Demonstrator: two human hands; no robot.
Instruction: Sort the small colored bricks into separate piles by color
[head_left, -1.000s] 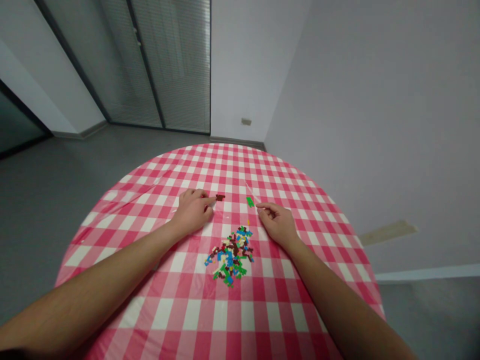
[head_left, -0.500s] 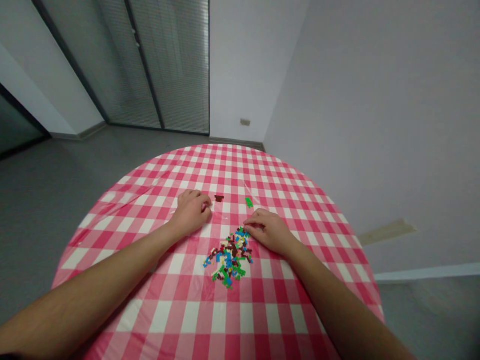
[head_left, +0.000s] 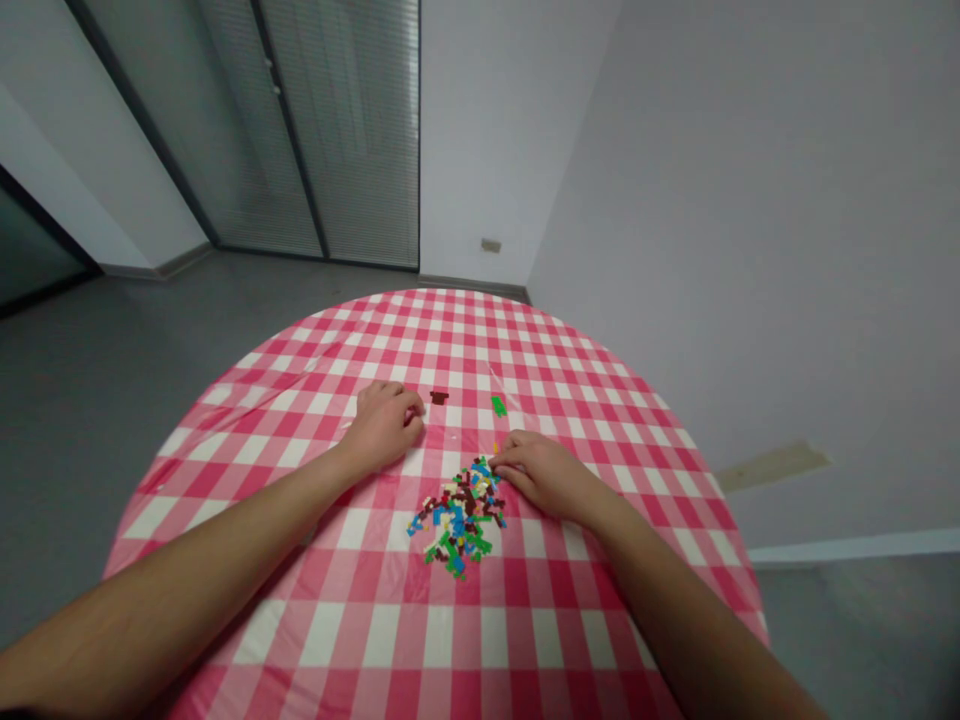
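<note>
Vs. 1 s ago, R hand (head_left: pixel 495 464) has come from beside the green pc. (head_left: pixel 499 406) to the pile's (head_left: pixel 459 520) far right edge; L hand (head_left: pixel 384 425) no longer touches the brown pc. (head_left: pixel 439 398), now just left of it. R fingers pinched narrow; can't tell if they hold a bit. L fingers loosely curled, narrow gap to thumb. Pile sits near side of both pcs., betw. the forearms: tiny blue, green, brown, cream & red bits, plastic-looking, jumbled. Orange bit (head_left: pixel 496 448) just off its far end. Cloth (head_left: pixel 375 625): red/white check, shiny, creased, rounded far edge.
</note>
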